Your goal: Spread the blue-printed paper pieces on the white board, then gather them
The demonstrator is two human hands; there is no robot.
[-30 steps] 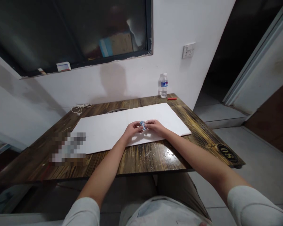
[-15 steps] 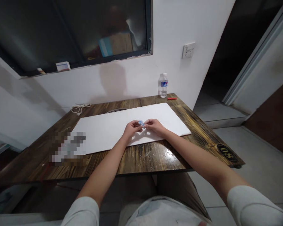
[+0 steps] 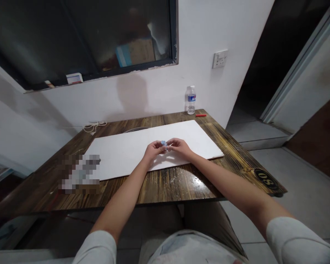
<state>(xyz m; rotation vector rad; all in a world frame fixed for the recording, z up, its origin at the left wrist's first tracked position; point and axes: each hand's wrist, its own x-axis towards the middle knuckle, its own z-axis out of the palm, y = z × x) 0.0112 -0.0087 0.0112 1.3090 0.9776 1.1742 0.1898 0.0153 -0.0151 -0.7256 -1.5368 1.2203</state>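
Between my two hands is a small piece with blue and white stripes, which looks like folded paper or a wrapper; its exact kind is too small to tell. My left hand pinches it from the left with closed fingers. From the right, the fingertips of my right hand close on its lower right edge. Both hands are just above a white board, near its front edge, and cast shadows on it.
The board lies on a dark wooden table. Toward the back stand a water bottle and a red pen-like stick. A white cable lies at the back left. A blurred patch covers something at left. A number plate marks the right corner.
My right fingertips have shifted slightly left, closer to my left hand, and the striped piece has turned a little. My left hand stays almost still.
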